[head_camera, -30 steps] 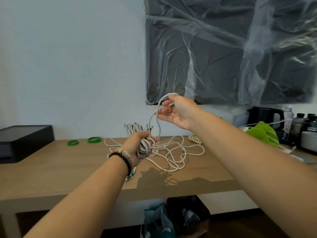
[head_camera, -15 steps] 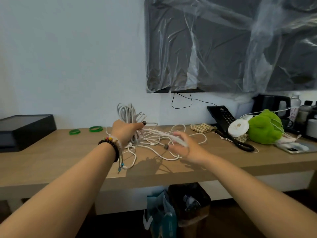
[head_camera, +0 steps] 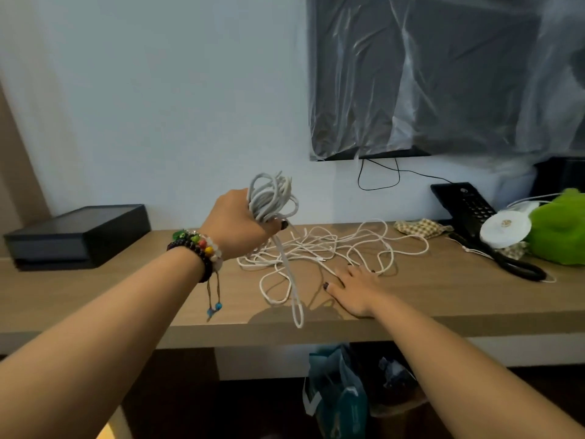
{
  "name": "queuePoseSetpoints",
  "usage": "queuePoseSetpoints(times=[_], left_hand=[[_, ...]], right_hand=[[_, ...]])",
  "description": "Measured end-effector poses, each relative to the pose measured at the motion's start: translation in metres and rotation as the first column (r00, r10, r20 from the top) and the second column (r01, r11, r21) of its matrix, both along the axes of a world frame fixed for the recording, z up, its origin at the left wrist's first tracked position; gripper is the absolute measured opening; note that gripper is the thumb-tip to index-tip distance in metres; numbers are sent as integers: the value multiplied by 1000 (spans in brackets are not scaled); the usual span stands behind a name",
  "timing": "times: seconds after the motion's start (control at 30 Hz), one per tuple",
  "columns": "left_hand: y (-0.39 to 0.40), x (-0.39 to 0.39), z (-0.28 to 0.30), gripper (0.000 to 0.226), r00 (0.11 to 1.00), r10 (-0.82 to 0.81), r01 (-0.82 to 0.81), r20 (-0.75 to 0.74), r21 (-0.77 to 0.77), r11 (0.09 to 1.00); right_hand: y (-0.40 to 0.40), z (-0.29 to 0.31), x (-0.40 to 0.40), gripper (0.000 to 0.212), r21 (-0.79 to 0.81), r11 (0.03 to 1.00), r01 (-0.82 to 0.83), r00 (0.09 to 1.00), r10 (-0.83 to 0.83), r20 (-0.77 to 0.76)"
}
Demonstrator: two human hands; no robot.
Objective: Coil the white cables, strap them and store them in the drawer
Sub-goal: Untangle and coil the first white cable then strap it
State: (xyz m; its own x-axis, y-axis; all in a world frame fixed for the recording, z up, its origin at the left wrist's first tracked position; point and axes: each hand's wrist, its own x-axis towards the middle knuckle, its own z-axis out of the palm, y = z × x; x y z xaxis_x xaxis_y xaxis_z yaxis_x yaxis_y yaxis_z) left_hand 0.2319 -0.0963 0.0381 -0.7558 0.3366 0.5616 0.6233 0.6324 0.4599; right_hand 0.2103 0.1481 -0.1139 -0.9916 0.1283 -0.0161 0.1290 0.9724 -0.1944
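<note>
My left hand (head_camera: 235, 224) grips a bundle of coiled white cable (head_camera: 271, 198) held up above the wooden desk (head_camera: 126, 286). One loop of that cable (head_camera: 292, 286) hangs down from my fist past the desk's front edge. A loose tangle of white cable (head_camera: 335, 248) lies spread on the desk behind it. My right hand (head_camera: 356, 288) lies flat on the desk with straight fingers, its fingertips at the near edge of the tangle. No drawer or strap is visible.
A black box (head_camera: 79, 236) sits at the desk's left end. At the right are a black telephone (head_camera: 468, 213), a white round disc (head_camera: 505, 229), a green plush toy (head_camera: 560, 231) and a checked cloth (head_camera: 421, 226). A plastic-covered screen (head_camera: 443, 74) hangs on the wall. Bags (head_camera: 338, 394) stand under the desk.
My right hand has let go of the strand it was pulling and dropped flat onto the desk. My left hand has stayed raised with the coil, now trailing a hanging loop.
</note>
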Motion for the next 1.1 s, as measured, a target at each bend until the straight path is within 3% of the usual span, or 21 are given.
queuePoseSetpoints(times=[0.3,0.4,0.53,0.7,0.8,0.87,1.0,1.1], left_hand=[[-9,19,7,14,996,-64,64,-66,-2,998],[-13,24,11,17,993,-81,81,-84,-7,997],[-10,26,20,23,991,-113,122,-78,115,986],[12,26,22,21,983,-182,181,-26,300,937],[30,29,13,21,967,-237,187,94,370,910],[41,31,6,17,931,-298,205,210,374,904],[53,33,-10,15,872,-348,258,343,283,924],[60,30,-20,18,864,-340,250,372,271,930]], right_hand=[[3,2,-45,70,1,999,32,999,-32,-36],[1,0,-41,71,-102,994,35,981,-53,-185],[-2,0,-19,51,-279,957,-77,857,-80,-510],[6,18,20,32,-296,921,-254,779,13,-627],[12,46,48,21,-292,909,-296,685,-11,-729],[22,64,67,27,-335,889,-312,653,-55,-755],[37,85,107,50,-410,844,-345,707,-53,-705],[44,89,122,49,-507,835,-214,915,-10,-403]])
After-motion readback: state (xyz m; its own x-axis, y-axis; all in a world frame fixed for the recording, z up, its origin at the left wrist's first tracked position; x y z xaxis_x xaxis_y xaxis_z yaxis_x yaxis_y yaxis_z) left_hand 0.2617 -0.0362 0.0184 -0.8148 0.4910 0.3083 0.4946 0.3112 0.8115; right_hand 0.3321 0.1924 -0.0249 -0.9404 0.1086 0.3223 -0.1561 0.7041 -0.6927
